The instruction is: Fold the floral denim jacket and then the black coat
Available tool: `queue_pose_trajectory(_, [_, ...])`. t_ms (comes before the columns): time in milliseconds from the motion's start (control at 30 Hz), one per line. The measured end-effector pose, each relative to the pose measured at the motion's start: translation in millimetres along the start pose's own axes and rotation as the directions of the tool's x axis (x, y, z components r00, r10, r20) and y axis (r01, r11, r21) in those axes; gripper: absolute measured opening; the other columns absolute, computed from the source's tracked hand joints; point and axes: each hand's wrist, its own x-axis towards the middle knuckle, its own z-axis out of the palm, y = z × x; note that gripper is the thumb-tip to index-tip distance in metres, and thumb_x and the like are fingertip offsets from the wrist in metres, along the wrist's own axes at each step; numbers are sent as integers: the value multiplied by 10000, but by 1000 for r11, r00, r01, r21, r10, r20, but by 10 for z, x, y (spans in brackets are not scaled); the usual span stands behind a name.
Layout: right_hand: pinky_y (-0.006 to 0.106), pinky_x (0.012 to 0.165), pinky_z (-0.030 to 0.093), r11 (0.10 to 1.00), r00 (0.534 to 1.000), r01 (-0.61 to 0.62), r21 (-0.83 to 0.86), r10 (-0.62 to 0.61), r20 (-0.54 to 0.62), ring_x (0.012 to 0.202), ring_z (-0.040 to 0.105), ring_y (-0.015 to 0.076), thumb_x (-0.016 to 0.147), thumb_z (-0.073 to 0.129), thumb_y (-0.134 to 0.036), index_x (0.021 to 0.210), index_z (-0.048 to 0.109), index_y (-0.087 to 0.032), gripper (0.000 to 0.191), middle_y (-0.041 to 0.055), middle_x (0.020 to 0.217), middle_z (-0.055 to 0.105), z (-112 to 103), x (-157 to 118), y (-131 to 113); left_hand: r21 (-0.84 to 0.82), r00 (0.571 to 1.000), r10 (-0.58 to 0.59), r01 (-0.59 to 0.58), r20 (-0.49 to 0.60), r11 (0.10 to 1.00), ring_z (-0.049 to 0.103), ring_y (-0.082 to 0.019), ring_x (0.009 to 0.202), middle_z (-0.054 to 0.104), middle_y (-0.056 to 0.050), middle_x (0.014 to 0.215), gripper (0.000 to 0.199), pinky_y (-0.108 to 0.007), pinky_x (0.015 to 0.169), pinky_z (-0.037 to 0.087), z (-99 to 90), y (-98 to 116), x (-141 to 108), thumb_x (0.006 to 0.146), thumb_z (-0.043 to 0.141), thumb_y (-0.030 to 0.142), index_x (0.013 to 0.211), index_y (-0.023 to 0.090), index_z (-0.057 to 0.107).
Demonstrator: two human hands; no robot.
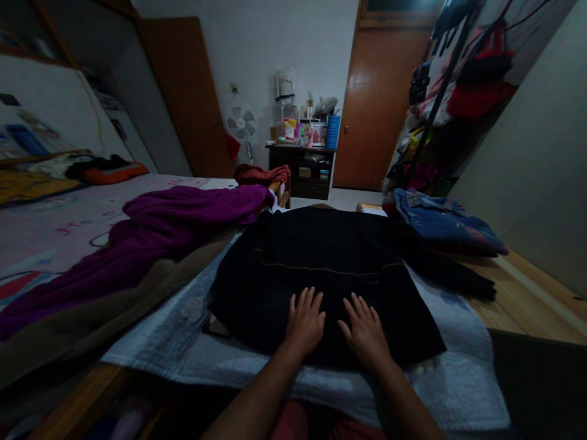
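A black jacket (pixel 330 244) with a thin tan seam line lies spread over a pale blue cloth (pixel 463 373). One of its sleeves (pixel 463 278) stretches out to the right. My left hand (pixel 306 318) rests flat on the lower part of the jacket, fingers spread. Beside it, a short gap to the right, my right hand (pixel 364 324) also lies flat on the black fabric with its fingers apart. Neither hand grips anything. The jacket's far edge and collar are hard to make out in the dim light.
Left of the cloth, a purple blanket (pixel 183 220) and a brown one (pixel 160 281) hang over a bed (pixel 82 220). A folded denim garment (pixel 444 220) sits on the wooden surface (pixel 532 293) at right. Farther back stand a fan (pixel 242 125) and a dark cabinet (pixel 300 174).
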Motion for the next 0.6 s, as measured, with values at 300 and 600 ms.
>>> queue_pose_trajectory(300, [440, 1120, 234, 998, 998, -66, 6, 66, -8, 1407, 286, 305, 901, 465, -333, 1391, 480, -131, 530, 176, 1515, 336, 14, 73, 0, 3, 999, 13, -14, 53, 1000, 355, -269, 1354, 463, -70, 1446, 410, -504, 1112, 274, -183, 31, 90, 914, 471, 352, 1307, 243, 509])
queue_pose_trajectory(600, [452, 1117, 265, 999, 999, -11, 51, 9, 43, 1398, 314, 274, 897, 454, -291, 1391, 479, -185, 507, 90, 1516, 364, -108, 119, 37, 124, 992, 68, -81, 102, 989, 575, -260, 1012, 649, -84, 1028, 198, -469, 1005, 352, -445, 85, 591, 879, 535, 319, 980, 190, 646])
